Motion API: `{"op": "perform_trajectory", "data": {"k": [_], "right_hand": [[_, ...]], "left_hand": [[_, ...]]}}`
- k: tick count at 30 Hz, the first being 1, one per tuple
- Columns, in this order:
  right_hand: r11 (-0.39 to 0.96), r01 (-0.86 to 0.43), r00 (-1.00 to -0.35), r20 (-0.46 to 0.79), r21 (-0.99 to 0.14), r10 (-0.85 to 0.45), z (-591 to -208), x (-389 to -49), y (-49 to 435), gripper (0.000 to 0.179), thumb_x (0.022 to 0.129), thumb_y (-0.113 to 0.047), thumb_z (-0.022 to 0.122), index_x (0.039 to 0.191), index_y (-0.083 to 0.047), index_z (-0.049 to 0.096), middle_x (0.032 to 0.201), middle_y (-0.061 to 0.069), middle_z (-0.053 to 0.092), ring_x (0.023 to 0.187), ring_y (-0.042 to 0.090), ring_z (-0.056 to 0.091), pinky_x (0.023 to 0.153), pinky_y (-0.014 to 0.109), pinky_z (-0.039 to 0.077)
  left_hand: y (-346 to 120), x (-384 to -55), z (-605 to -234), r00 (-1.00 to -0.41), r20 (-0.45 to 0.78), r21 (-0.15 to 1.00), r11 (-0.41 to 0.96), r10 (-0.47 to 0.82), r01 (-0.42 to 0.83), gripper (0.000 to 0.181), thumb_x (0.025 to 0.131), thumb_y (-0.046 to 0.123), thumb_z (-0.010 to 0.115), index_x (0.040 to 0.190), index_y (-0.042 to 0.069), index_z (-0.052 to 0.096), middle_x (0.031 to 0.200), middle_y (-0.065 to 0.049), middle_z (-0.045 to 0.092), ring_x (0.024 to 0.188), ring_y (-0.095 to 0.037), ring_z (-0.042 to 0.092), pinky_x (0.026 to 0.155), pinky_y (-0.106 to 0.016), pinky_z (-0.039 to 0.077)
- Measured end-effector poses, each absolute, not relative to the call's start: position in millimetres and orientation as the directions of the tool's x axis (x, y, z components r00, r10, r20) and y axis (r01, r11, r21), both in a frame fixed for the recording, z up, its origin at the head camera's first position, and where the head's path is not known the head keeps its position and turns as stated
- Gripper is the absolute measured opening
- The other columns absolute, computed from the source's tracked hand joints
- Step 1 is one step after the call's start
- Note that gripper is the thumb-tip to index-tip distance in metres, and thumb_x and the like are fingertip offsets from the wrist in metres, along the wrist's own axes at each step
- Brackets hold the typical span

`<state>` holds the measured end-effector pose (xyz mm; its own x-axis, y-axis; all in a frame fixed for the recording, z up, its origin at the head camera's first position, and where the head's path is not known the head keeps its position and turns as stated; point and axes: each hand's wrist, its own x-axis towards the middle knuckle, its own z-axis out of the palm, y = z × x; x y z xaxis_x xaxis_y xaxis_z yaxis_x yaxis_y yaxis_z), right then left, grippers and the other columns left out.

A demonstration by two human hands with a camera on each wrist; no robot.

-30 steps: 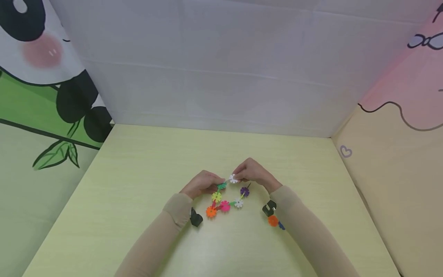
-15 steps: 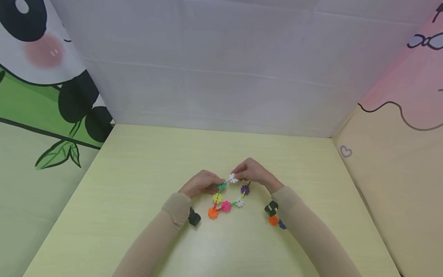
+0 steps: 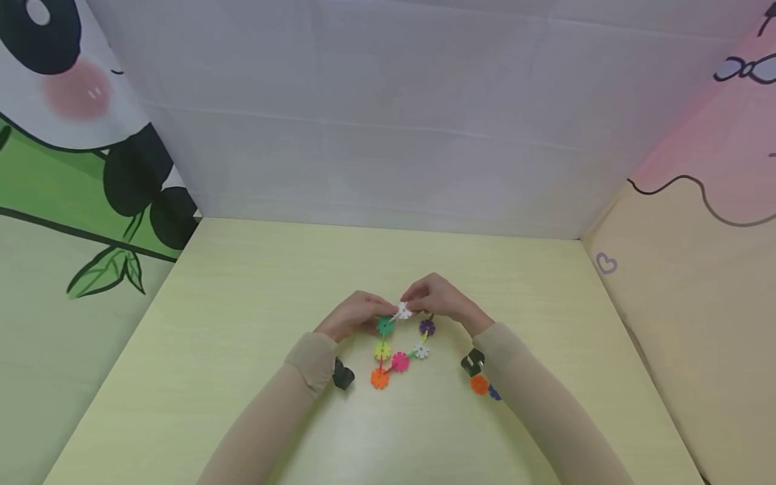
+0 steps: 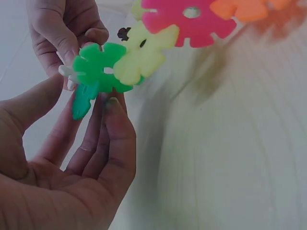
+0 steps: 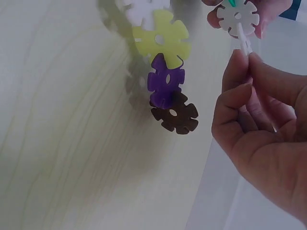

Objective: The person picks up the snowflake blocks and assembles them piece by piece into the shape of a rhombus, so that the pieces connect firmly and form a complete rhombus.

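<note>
Slotted plastic snowflake discs are joined in a curved chain. In the head view, my left hand (image 3: pixel 360 315) is at its green disc (image 3: pixel 385 326), and my right hand (image 3: pixel 441 300) pinches a white disc (image 3: pixel 403 310). The right wrist view shows that white disc (image 5: pixel 244 38) edge-on between thumb and finger, touching a whitish disc (image 5: pixel 238 17) held by my left fingers. In the left wrist view, a teal disc (image 4: pixel 85 100) and the green one (image 4: pixel 98 67) lie at my left fingertips. A purple disc (image 5: pixel 165 81) and a brown disc (image 5: pixel 175 115) form the chain's other end.
Yellow (image 3: pixel 382 350), orange (image 3: pixel 380 378) and pink discs (image 3: pixel 400 362) continue the chain above the pale table (image 3: pixel 273 269). An orange disc (image 3: pixel 479 384) and a blue disc (image 3: pixel 495 393) lie by the right sleeve. Black wrist cameras (image 3: pixel 343 374) sit at both wrists.
Both hands have shifted slightly up and the white disc a little left. The lower chain has swung, its orange disc moving right and down. Both hands keep their hold.
</note>
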<state>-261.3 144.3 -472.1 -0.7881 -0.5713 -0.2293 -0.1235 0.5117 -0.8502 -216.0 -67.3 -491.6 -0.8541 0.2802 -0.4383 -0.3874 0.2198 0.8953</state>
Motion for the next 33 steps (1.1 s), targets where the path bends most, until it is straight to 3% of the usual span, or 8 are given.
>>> {"op": "perform_trajectory", "data": {"k": [17,21,27,33], "right_hand": [[0.487,-0.125,-0.796,-0.206,-0.864,-0.570,-470.1,-263.8,143.3,0.013,0.089,-0.002,0.066,0.100,0.000,0.072,0.090,0.007,0.070,0.085,0.031,0.066,0.078,0.044,0.052],[0.527,-0.157,-0.808,-0.198,-0.835,-0.555,-459.6,-260.4,151.8,0.017,0.091,-0.004,0.064,0.105,0.001,0.071,0.091,0.010,0.070,0.085,0.032,0.066,0.077,0.043,0.051],[0.613,-0.233,-0.826,-0.179,-0.755,-0.534,-448.7,-254.8,177.2,0.018,0.090,-0.009,0.067,0.106,-0.002,0.071,0.091,0.001,0.070,0.084,0.024,0.067,0.076,0.037,0.051],[0.649,-0.277,-0.810,-0.191,-0.708,-0.554,-443.9,-240.1,210.7,0.018,0.088,-0.008,0.069,0.105,-0.002,0.071,0.092,0.001,0.069,0.081,0.017,0.066,0.074,0.036,0.053]], "left_hand": [[-62.9,-218.8,-494.3,-0.857,-0.426,0.903,0.201,0.291,-0.380,0.024,0.086,0.022,0.073,0.098,0.002,0.072,0.098,-0.009,0.069,0.078,-0.018,0.061,0.072,-0.035,0.052],[-63.3,-218.5,-495.1,-0.859,-0.427,0.901,0.214,0.283,-0.377,0.024,0.085,0.023,0.073,0.097,0.002,0.072,0.099,-0.009,0.069,0.080,-0.019,0.061,0.072,-0.035,0.052],[-63.5,-217.1,-495.6,-0.863,-0.432,0.898,0.214,0.264,-0.384,0.022,0.086,0.020,0.072,0.098,0.002,0.072,0.098,-0.008,0.069,0.080,-0.019,0.061,0.071,-0.034,0.052],[-63.8,-215.5,-497.6,-0.858,-0.445,0.892,0.214,0.259,-0.398,0.021,0.086,0.019,0.072,0.098,0.002,0.072,0.097,-0.009,0.069,0.075,-0.017,0.059,0.068,-0.032,0.052]]}}
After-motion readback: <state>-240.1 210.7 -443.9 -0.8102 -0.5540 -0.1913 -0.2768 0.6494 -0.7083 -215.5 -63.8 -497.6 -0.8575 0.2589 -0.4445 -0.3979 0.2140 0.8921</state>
